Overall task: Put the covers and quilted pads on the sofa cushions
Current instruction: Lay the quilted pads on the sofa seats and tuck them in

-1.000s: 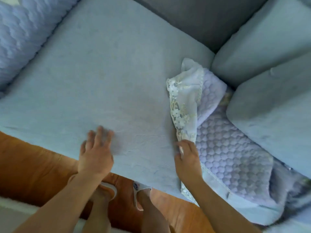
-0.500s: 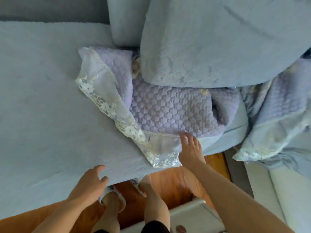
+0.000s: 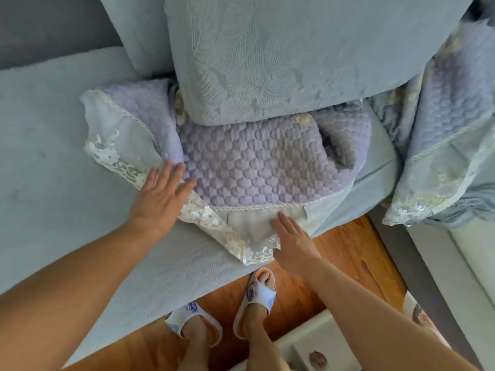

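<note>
A crumpled lilac quilted pad (image 3: 257, 167) with a white lace border lies on the sofa seat, partly pinned under a blue-covered cushion (image 3: 294, 57). The wide blue-covered seat cushion (image 3: 53, 167) stretches to the left. My left hand (image 3: 160, 195) lies flat with straight fingers on the pad's left edge and lace. My right hand (image 3: 293, 241) rests flat, fingers straight, on the pad's plain front border near the seat's front edge. A second quilted pad (image 3: 444, 129) hangs bunched at the right.
My two feet in white slippers (image 3: 254, 298) stand on the wooden floor (image 3: 345, 253) right in front of the sofa. A white low piece of furniture (image 3: 308, 341) sits behind my feet. The grey sofa back (image 3: 53, 25) shows at the upper left.
My left hand has moved from the seat's front edge up onto the pad's left edge. My right hand has slid a little down the front border. The view has shifted slightly.
</note>
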